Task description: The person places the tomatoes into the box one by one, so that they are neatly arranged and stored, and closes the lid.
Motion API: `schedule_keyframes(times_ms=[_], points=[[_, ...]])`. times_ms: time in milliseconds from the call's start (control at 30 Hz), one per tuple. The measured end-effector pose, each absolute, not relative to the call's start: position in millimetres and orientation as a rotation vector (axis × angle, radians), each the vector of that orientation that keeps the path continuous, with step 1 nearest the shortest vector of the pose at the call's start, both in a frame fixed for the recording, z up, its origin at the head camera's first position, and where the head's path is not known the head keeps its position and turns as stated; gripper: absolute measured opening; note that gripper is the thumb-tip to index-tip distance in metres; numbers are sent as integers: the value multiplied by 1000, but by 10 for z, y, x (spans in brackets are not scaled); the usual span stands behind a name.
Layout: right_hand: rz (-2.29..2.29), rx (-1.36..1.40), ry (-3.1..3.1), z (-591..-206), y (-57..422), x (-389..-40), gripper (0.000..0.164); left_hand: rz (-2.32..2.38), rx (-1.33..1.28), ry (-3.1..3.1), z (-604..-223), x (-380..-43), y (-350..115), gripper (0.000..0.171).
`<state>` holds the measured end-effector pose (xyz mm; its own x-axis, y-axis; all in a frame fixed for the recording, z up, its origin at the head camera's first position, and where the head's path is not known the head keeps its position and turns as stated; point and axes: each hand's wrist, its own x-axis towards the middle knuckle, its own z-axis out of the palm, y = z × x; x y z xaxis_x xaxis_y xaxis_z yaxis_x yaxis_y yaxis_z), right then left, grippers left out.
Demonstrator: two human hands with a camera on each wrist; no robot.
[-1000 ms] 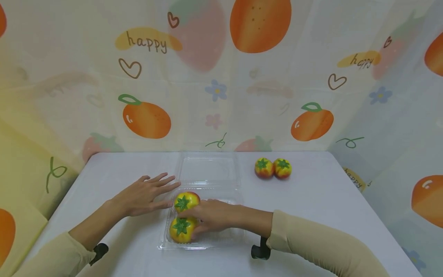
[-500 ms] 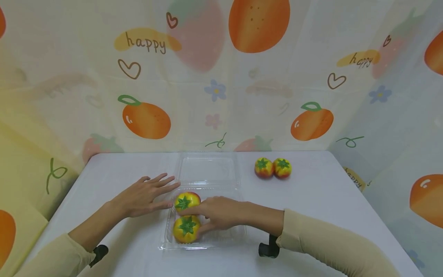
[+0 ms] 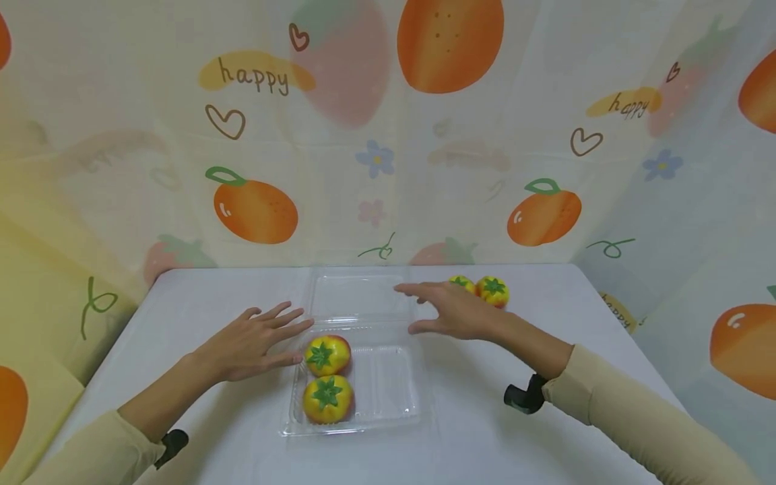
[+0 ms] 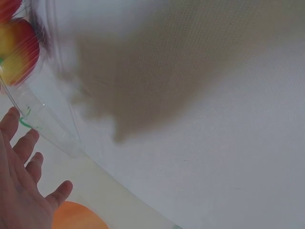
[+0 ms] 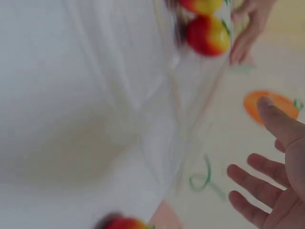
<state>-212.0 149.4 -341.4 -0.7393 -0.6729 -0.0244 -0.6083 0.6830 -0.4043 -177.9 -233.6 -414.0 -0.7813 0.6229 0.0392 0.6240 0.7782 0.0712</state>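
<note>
A clear plastic clamshell box (image 3: 388, 384) lies opened on the table, its lid (image 3: 358, 296) folded back. Along the left side of its base sit two yellow-red fruits with green star-shaped tops, resembling persimmons: a rear fruit (image 3: 327, 355) and a front fruit (image 3: 328, 399). My left hand (image 3: 254, 343) is beside the box's left edge, fingers spread, thumb close to the rear fruit. Above the table, right of the lid, my right hand (image 3: 451, 310) holds nothing; its fingers are extended. It partly covers one of two more such fruits (image 3: 493, 291) at the back right.
A white cloth covers the table (image 3: 212, 289). Behind it hangs a curtain (image 3: 412, 202) printed with fruit, hearts and the word happy. A yellowish curtain stands at the left. Black wrist mounts (image 3: 526, 395) hang under both forearms.
My right hand has let go of the front fruit and moved up and right, out of the box toward the back pair. That fruit sits slightly further right than before. The left hand stays put.
</note>
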Motion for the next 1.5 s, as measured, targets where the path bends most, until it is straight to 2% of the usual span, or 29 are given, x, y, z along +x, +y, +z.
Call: schedule_keyframes(times_ms=[233, 500, 833, 1133, 1500], points=[[-761, -875, 2965, -3406, 2006, -2449, 72, -118, -1022, -2950, -4176, -1783, -2352, 65], [-1027, -512, 3125, -3611, 2437, -2689, 74, -115, -1023, -2941, -4182, -1771, -2346, 66], [-1091, -254, 3089, -3974, 2722, -2698, 86, -109, -1032, -2930, -4191, -1772, -2328, 66], [-1143, -58, 3027, -4231, 2818, -2669, 89, -121, -1031, -2913, -4186, -1758, -2317, 65], [-1100, 20, 3024, -4418, 2819, -2633, 78, -128, -1038, -2901, -4178, -1765, -2317, 64]])
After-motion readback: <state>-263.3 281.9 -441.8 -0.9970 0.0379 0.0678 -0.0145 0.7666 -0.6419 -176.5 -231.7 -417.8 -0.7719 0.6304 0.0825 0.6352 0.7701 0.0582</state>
